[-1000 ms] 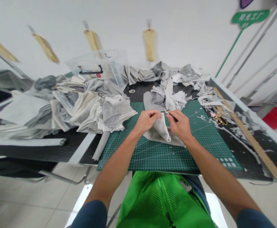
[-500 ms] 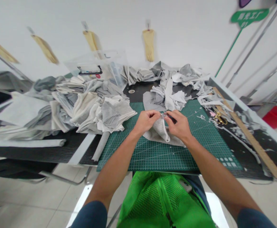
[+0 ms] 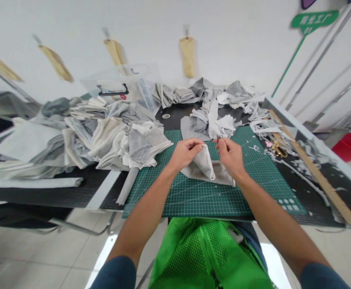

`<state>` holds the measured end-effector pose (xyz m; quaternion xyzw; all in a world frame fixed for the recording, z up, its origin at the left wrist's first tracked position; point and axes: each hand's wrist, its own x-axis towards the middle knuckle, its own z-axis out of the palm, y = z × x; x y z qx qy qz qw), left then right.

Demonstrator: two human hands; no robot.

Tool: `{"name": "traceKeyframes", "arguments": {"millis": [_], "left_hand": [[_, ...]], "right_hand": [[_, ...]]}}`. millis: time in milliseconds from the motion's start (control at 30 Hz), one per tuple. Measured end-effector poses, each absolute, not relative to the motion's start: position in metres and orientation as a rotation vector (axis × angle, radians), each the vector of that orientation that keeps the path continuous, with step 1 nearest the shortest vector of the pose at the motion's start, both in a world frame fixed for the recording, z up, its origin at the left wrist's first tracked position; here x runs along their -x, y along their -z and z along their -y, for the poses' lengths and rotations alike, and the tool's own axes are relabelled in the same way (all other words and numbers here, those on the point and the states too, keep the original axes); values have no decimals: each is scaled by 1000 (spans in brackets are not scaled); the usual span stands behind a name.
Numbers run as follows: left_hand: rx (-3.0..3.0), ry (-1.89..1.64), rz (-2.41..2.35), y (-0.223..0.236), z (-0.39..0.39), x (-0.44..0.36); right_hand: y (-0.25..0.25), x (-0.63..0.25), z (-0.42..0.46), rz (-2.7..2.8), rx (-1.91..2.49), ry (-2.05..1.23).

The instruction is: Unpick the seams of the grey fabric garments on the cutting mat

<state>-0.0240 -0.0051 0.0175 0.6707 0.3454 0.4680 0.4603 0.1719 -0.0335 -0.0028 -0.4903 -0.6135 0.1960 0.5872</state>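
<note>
My left hand [image 3: 187, 152] pinches the upper corner of a light grey fabric piece [image 3: 203, 164], folded with white edges. The fabric's lower part lies on the green cutting mat [image 3: 193, 200]. Just to the right, my right hand [image 3: 230, 155] is closed around a small dark tool [image 3: 218, 137] whose narrow tip shows above the fingers; its kind is hard to make out. A small gap separates the right fingers from the pinched corner. Beyond the hands lies a heap of grey and white fabric scraps [image 3: 214, 120].
Piled fabric pieces [image 3: 115, 136] cover the table's left side, before a clear plastic box [image 3: 121, 82]. On the right lie gold-handled scissors [image 3: 279, 151], a long wooden ruler [image 3: 319, 176] and offcuts. A tape roll [image 3: 166, 116] sits behind the mat.
My right hand has moved slightly right, away from the pinched fabric corner, with the dark tool still in it. The left hand keeps its pinch.
</note>
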Motion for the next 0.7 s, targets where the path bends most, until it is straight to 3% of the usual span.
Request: {"name": "traceKeyframes", "arguments": {"millis": [167,500,700], "left_hand": [[-1590,-1216,-763,-16,4,23],[-1562,-1243,-779,-17,5,22],[-1524,-1463,-919,-14,-7,28]], "right_hand": [[3,-174,29,1299,1065,-813],[-3,-171,37,1396,993,-971],[-13,-176,41,1651,928,-1161]]}}
